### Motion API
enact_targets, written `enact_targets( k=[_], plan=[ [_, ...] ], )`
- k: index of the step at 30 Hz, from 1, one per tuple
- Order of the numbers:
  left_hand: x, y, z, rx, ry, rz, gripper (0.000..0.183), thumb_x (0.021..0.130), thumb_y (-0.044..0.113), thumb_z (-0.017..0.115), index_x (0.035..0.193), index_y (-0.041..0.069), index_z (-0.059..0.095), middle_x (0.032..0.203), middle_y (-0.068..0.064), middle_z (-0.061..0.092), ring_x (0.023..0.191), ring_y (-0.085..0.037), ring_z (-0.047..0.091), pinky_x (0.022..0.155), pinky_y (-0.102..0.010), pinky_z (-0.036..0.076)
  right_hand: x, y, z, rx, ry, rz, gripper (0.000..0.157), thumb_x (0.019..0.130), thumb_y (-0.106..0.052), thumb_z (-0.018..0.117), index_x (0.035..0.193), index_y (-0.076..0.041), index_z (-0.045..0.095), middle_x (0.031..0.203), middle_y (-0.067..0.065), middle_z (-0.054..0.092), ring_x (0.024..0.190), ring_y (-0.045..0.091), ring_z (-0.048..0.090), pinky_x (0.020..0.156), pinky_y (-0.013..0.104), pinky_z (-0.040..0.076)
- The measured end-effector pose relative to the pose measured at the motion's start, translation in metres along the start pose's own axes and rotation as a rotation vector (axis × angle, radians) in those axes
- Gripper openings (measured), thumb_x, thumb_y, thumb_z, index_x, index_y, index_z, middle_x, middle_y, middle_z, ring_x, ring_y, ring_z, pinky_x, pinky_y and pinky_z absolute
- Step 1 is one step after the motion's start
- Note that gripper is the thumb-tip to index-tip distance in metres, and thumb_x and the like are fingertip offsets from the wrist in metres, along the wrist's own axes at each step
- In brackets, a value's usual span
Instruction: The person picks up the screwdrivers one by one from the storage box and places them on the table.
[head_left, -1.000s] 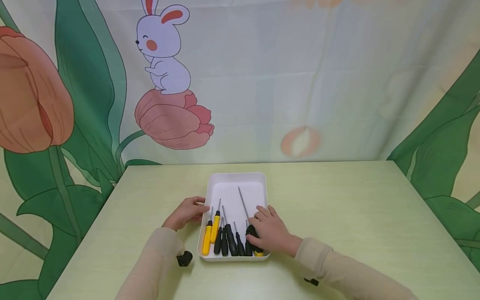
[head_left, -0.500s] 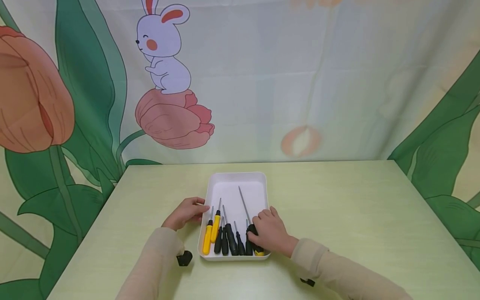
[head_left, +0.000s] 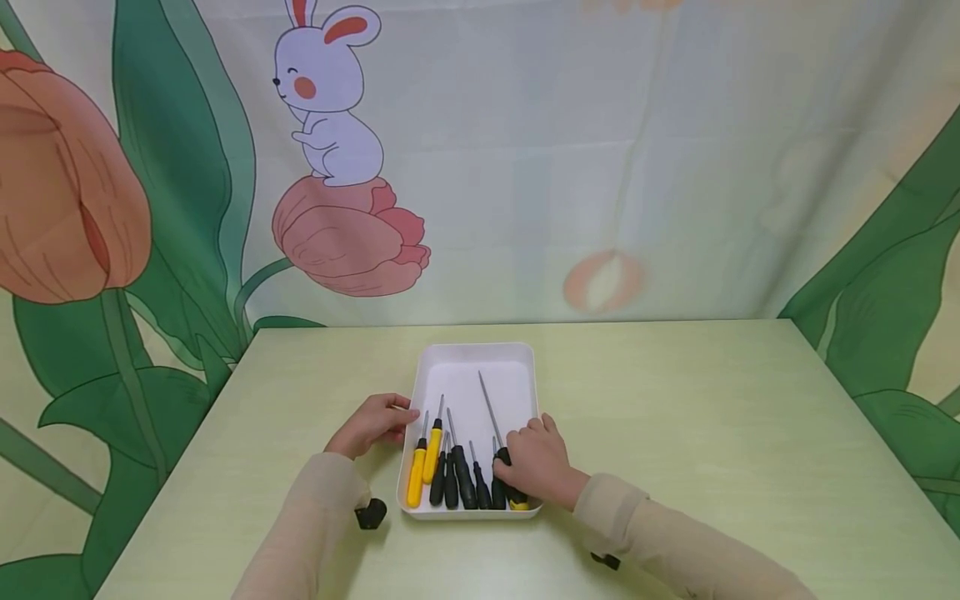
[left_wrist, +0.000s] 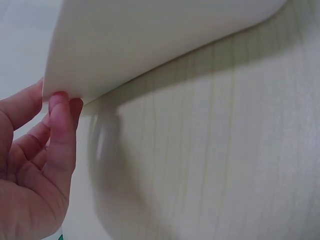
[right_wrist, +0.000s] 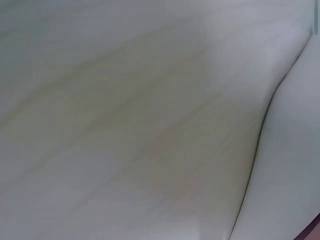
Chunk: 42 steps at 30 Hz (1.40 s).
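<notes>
A white tray lies on the table with several screwdrivers in it. My left hand pinches the tray's left rim; in the left wrist view the thumb and fingers sit on either side of the tray wall. My right hand reaches over the right side and grips the long-shafted black and yellow screwdriver, its handle partly covered by the fingers. Left of it lie black-handled screwdrivers. Two yellow-handled screwdrivers are at the tray's left.
The pale wooden table extends to both sides of the tray. Behind its far edge hangs a printed cloth with a rabbit and tulips. In the right wrist view the tray's outer wall stands along the right.
The right hand's spread fingers have curled down over the handle of the long screwdriver, and the hand has shifted slightly. The left hand has stayed on the tray rim.
</notes>
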<state>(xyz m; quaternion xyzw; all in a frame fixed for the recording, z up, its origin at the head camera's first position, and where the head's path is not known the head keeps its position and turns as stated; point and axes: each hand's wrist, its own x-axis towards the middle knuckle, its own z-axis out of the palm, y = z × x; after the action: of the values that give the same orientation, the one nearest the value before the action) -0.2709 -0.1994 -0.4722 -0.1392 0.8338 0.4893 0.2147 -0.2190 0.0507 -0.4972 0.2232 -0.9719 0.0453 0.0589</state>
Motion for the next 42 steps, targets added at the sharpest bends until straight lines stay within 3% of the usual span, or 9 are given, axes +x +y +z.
enact_targets(
  k=[14,20,32,42],
  plan=[
    [-0.003,0.002,0.001,0.026,0.031,-0.01,0.033,0.083,0.027,0.06,0.107,0.005,0.054,0.085,-0.007,0.053,0.068,-0.015,0.051,0.063,-0.017,0.046,0.004,-0.006,-0.003,0.01,-0.057,0.07,0.035,0.074,-0.038,0.053,0.049,-0.014,0.045,0.049,-0.003,0.042,0.06,0.017,0.039,0.066,0.032,0.032],
    [-0.001,0.0,0.001,0.018,0.024,0.001,0.032,0.085,0.024,0.059,0.107,0.002,0.053,0.08,-0.006,0.051,0.066,-0.015,0.049,0.059,-0.017,0.045,0.005,-0.009,-0.003,0.027,-0.04,0.091,0.036,0.071,-0.035,0.053,0.043,-0.016,0.042,0.044,-0.004,0.04,0.057,0.017,0.038,0.064,0.031,0.033],
    [0.001,-0.001,0.001,0.009,0.023,-0.004,0.033,0.085,0.025,0.059,0.108,0.002,0.052,0.081,-0.006,0.051,0.066,-0.014,0.049,0.059,-0.017,0.045,0.009,-0.011,-0.007,0.02,-0.082,0.124,0.042,0.072,-0.041,0.057,0.042,-0.016,0.042,0.044,-0.004,0.041,0.058,0.017,0.042,0.066,0.032,0.038],
    [0.0,-0.001,0.001,0.012,0.015,-0.003,0.033,0.085,0.025,0.058,0.108,0.002,0.051,0.08,-0.005,0.051,0.066,-0.014,0.048,0.059,-0.017,0.045,0.008,-0.008,-0.004,0.084,-0.02,0.126,0.038,0.071,-0.037,0.056,0.043,-0.014,0.044,0.044,-0.003,0.04,0.054,0.016,0.038,0.061,0.03,0.038]
  ],
)
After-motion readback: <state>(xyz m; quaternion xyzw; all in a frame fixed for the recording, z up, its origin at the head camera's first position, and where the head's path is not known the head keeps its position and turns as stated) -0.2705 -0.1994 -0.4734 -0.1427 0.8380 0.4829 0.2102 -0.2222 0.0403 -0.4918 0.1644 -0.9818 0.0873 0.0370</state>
